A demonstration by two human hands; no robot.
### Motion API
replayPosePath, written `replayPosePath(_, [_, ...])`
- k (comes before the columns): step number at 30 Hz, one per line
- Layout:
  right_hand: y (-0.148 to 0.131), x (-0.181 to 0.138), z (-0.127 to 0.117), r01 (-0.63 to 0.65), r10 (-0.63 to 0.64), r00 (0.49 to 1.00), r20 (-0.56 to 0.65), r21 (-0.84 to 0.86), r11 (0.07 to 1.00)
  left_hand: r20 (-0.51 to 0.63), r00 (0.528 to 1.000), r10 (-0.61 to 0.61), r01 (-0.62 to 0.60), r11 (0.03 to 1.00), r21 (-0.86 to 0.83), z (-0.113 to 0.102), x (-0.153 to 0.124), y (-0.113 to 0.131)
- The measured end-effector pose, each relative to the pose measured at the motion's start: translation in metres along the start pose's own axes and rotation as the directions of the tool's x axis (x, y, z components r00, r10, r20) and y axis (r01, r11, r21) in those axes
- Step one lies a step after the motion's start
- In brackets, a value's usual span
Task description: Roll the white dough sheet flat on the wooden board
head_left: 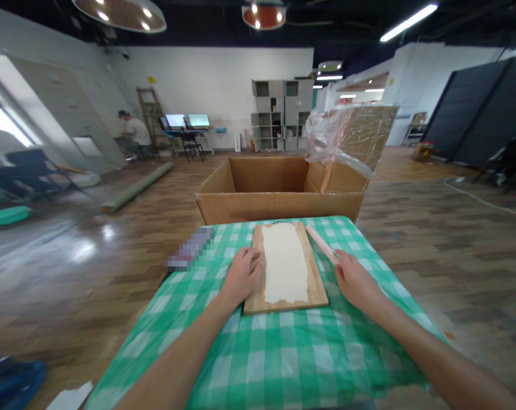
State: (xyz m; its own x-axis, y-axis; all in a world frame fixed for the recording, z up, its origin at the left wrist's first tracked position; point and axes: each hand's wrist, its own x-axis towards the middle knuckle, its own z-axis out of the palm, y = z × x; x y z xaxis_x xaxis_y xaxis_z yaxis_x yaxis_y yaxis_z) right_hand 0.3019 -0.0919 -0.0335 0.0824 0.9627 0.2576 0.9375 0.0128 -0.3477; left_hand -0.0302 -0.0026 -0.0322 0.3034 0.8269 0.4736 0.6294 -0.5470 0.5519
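A wooden cutting board (320,287) lies on the table, with a thin, flat sheet of pale dough (285,265) spread along its length. The sheet's edges are ragged. My left hand (243,276) is at the board's left edge, fingers curled together over the rim beside the dough. Right of the board, my right hand (355,278) closes around the near end of a pale, slim rolling pin (321,242). The pin rests slantwise on the cloth, its far end close to the board's upper right corner. My right fingertips are partly hidden.
A green checked cloth (266,359) covers the table. At its left edge lies a blurred-out flat object (192,247). Beyond the far edge stands a large open cardboard box (279,206) with plastic-wrapped cardboard (360,136). A person (136,132) sits far left, near a rolled mat (138,187).
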Motion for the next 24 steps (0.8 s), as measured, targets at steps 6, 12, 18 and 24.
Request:
replayPosePath(6, [-0.015, 0.006, 0.008, 0.055, -0.061, 0.991, 0.116, 0.051, 0.997, -0.003, 1.0, 0.001, -0.001, 1.0, 0.006, -0.001, 0.001, -0.004])
replayPosePath(12, [-0.011, 0.031, -0.011, 0.087, -0.106, 0.988, 0.111, 0.162, 0.983, 0.006, 1.0, -0.007, 0.007, 1.0, 0.002, -0.004, 0.001, -0.005])
replayPosePath(18, [-0.001, 0.09, -0.015, -0.018, 0.025, 0.999, -0.022, 0.284, 0.959, 0.008, 1.0, -0.021, 0.021, 1.0, -0.017, -0.006, 0.003, -0.006])
replayPosePath(24, [0.016, 0.098, 0.019, -0.106, 0.128, 0.991, -0.025, 0.411, 0.905, 0.018, 0.999, -0.045, 0.045, 0.999, -0.001, -0.016, 0.005, -0.016])
